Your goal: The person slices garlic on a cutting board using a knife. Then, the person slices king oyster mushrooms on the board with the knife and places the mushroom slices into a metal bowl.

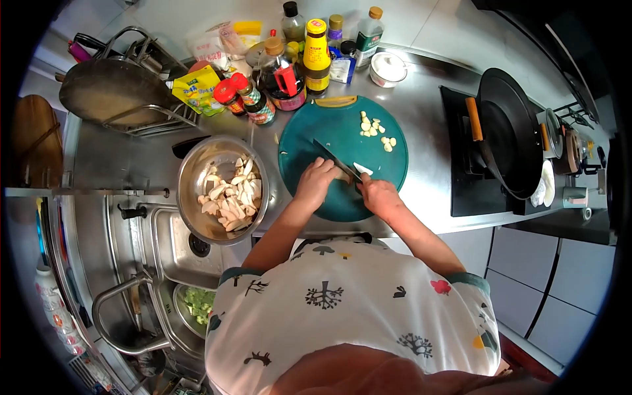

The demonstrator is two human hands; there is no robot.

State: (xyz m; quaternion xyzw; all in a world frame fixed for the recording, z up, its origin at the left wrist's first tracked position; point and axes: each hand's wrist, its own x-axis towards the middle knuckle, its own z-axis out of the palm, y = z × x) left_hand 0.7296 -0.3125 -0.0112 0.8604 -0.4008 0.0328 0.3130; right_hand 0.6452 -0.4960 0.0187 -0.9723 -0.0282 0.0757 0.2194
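Observation:
On the round green cutting board [303,141], my right hand [380,195] is closed round the handle of a knife [334,157], whose blade points to the upper left. My left hand [318,181] presses on a pale brown piece of food [342,176] just left of the blade, partly covered by the fingers. A white slice [362,169] lies right of the blade. Garlic pieces [372,127] are spread over the board's upper right. Beside the board at left, a steel bowl [191,168] holds many pale cut pieces [232,197].
Sauce bottles [316,56] and a small white-filled bowl [388,68] stand behind the board. A black wok [510,131] sits on the stove at right. The sink [174,247] at lower left holds a bowl of green vegetables [197,304]. A pan [115,92] leans in a rack.

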